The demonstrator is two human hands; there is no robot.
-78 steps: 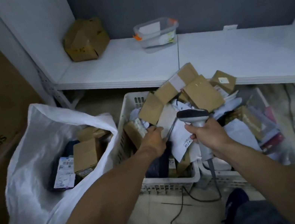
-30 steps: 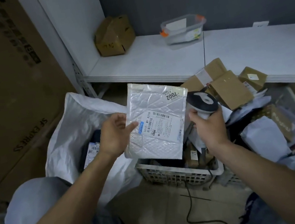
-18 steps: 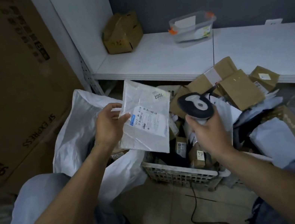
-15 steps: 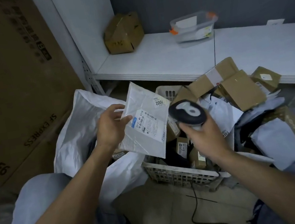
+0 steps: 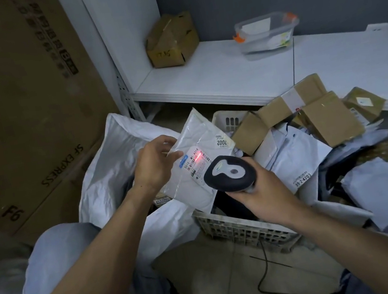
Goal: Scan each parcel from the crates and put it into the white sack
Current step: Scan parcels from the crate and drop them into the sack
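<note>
Red scan light hits the white mailer [image 5: 187, 187] pinched in the left hand [image 5: 154, 164] over the crate [image 5: 241, 229] corner nearest the white sack [image 5: 105, 178], right hand [image 5: 260, 192] gripping the scanner [image 5: 228, 173]; next, likely, drop it in.

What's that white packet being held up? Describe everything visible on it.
The white packet is a flat mailer, seemingly padded plastic, held tilted over a corner of the crate. The left hand pinches its left edge. Red light from the scanner falls on its printed label's barcode; a corner sticker reads 7002.
</note>
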